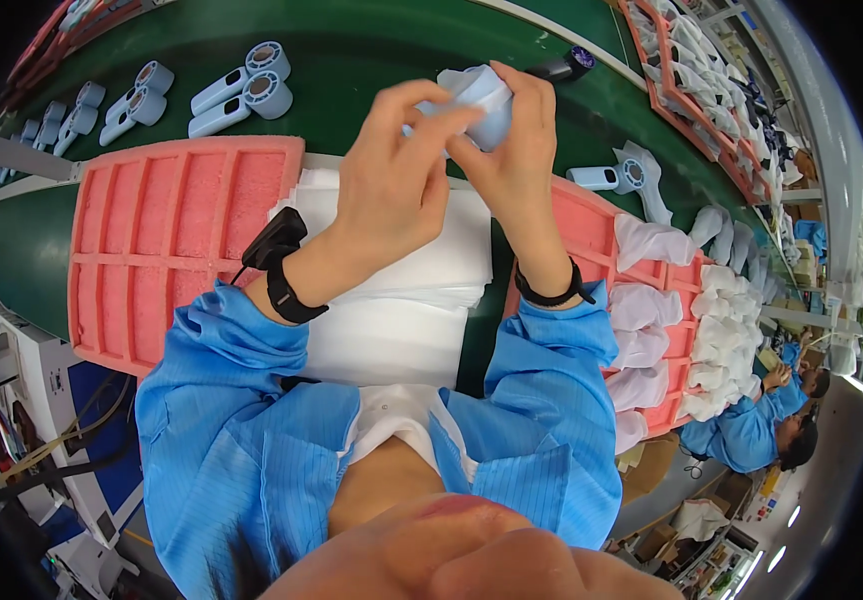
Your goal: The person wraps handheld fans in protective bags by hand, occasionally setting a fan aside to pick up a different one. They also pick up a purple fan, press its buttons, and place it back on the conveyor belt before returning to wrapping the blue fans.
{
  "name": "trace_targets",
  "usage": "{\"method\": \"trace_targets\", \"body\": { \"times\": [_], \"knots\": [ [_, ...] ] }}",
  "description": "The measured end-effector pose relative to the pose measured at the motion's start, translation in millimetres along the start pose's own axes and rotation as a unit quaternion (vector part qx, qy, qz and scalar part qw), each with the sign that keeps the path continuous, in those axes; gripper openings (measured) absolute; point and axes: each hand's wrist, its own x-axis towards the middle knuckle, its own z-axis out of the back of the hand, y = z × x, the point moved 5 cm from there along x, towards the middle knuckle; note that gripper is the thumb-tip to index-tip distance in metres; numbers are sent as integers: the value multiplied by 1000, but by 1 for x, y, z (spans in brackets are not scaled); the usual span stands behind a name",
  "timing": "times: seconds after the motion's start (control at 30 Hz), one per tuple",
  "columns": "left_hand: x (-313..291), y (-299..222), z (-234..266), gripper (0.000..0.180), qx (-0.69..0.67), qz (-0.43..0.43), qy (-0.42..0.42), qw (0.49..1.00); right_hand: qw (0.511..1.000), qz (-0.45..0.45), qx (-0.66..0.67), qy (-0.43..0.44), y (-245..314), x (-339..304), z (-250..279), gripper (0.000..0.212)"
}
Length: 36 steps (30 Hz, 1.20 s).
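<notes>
Above the green work surface, both hands hold a light blue handheld fan (494, 125) with thin whitish wrapping around it. My left hand (388, 170) bends its fingers against the fan's left side, the index finger reaching across the front. My right hand (521, 140) grips the other side, thumb low and fingers around the top. Much of the fan is hidden by the fingers. Below the hands lies a stack of white sheets or sleeves (381, 335). A black handheld fan (563, 66) lies just beyond my right hand.
An unfilled pink foam tray (234, 214) is at left; another pink tray (576, 222) at right holds white-wrapped items (641, 308). Several light blue fans (221, 118) line the far left. One more fan (593, 178) lies right. Co-workers (751, 425) are at far right.
</notes>
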Motion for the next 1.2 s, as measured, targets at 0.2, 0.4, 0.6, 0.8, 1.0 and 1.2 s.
{"method": "trace_targets", "body": {
  "times": [0.2, 0.4, 0.6, 0.8, 1.0, 1.2],
  "knots": [
    [16, 20, 19, 45, 36, 58, 22, 997, 958, -57, 268, 82, 15, -3, -7, 67],
    [22, 27, 37, 40, -298, 96, 5, 950, 936, 42, 261, 233, 7, -17, -12, 54],
    [19, 19, 33, 36, -135, 101, -83, 982, 998, 2, -26, 56, -1, -4, 4, 47],
    [14, -1, 9, 24, -56, 45, -95, 993, 999, 3, -47, 18, -3, -10, 17, 39],
    [21, 32, 3, 19, -82, 121, -125, 981, 970, -85, 149, 171, -26, -20, 34, 37],
    [8, 24, -49, 20, -61, 212, 72, 973, 941, -258, -209, 65, -139, 10, 79, 40]
  ]
}}
